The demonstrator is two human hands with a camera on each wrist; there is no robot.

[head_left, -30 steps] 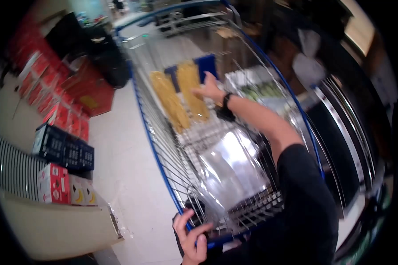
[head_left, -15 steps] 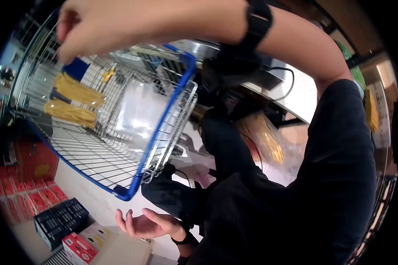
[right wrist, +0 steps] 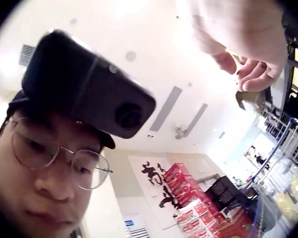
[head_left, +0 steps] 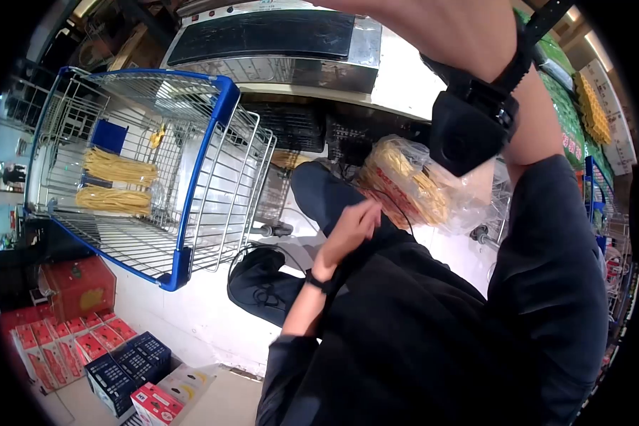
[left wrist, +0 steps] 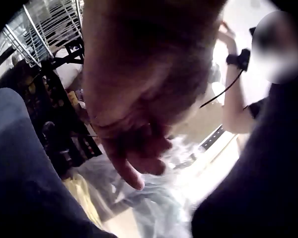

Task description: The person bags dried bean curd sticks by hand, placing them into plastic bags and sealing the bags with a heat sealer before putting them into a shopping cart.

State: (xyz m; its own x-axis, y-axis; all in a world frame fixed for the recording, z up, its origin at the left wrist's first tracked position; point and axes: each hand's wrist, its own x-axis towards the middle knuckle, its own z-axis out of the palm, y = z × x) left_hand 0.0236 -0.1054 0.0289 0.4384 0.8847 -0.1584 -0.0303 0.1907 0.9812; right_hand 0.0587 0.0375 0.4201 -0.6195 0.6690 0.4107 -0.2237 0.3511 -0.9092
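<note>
My left hand (head_left: pixel 351 231) hovers over my thigh at the middle of the head view, its fingers loosely bent. In the left wrist view that hand (left wrist: pixel 139 109) hangs with relaxed fingers and holds nothing visible. My right hand (right wrist: pixel 243 44) is raised, fingers loosely curled, against the ceiling in the right wrist view; the head view cuts off its fingers at the top edge. Left of me stands a blue-rimmed shopping cart (head_left: pixel 181 266). Two clear packs of long yellow sticks (head_left: pixel 117 201) lie in it, beside a blue panel (head_left: pixel 109 136) and a clear plastic sheet or bag (head_left: pixel 199 170).
A steel-framed counter appliance (head_left: pixel 270 35) stands on the worktop behind the cart. Under it sits a clear bag of yellow sticks (head_left: pixel 405 181). Red boxes (head_left: pixel 71 344) and dark blue boxes (head_left: pixel 128 369) line the lower left. A person's face, with cap and head camera (right wrist: pixel 89 89), fills the right wrist view's left.
My right hand has left the cart, where it was over the yellow packs, and risen. My left hand has come off the cart's rim to above my thigh. The head view has swung right.
</note>
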